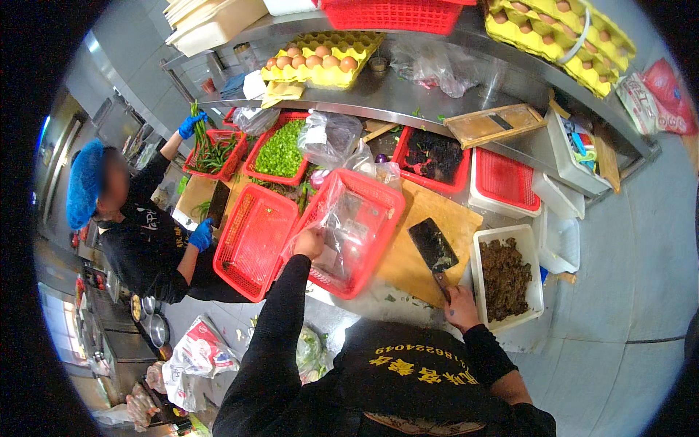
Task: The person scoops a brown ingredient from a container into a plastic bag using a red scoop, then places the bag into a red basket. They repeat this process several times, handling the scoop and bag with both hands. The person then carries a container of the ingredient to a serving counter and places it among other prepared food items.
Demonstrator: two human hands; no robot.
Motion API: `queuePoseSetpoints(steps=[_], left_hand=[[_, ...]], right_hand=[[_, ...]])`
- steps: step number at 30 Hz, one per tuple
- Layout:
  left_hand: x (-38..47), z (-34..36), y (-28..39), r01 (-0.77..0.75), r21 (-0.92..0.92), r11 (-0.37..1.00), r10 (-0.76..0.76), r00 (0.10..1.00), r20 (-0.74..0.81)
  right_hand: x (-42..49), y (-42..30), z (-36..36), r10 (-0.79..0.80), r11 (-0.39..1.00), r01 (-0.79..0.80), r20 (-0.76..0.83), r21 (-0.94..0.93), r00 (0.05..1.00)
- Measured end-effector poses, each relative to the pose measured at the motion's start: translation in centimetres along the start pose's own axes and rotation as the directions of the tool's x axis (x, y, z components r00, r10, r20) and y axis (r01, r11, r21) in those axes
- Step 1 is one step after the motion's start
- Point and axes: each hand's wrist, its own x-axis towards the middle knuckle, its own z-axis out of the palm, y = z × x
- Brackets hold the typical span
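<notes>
My right hand [461, 306] grips the wooden handle of a cleaver [434, 244], whose broad dark blade lies over a wooden cutting board [389, 265]. Bits of food cling to the blade. My left hand [309, 244] is closed on a clear plastic bag [332, 218], at the near left side of a red plastic basket [385, 226]. The bag lies partly inside that basket. A second red basket [256, 235] stands just left of it, with a few scraps inside. Right of the board, a white tub [538, 289] holds dark brown minced food [503, 278].
A co-worker [147, 235] in blue gloves stands at left, holding green chillies and a knife [219, 203]. Behind the board are chopped greens [281, 150], a basket of dark shredded food [434, 155] and a mandoline slicer [494, 125]. Egg trays [322, 60] rest on the steel shelf [377, 90].
</notes>
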Motion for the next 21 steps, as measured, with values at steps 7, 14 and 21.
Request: queuePoseSetpoints(steps=[7,14,21], left_hand=[[-0.4,2.9,1.2,0.07,0.006,0.998,-0.07,0.996,-0.058],[0.3,3.9,0.4,-0.088,-0.012,0.996,0.088,0.996,-0.021],[-7.4,3.7,1.0,-0.277,-0.083,0.957,0.189,0.817,-0.544]], right_hand=[[-0.4,0.6,1.1,0.191,0.968,-0.22,0.216,0.122,0.958],[-1.2,0.5,0.4,0.032,0.957,-0.075,0.154,0.28,0.987],[-15.7,6.2,-3.1,0.638,0.424,-0.44,0.084,0.792,0.766]])
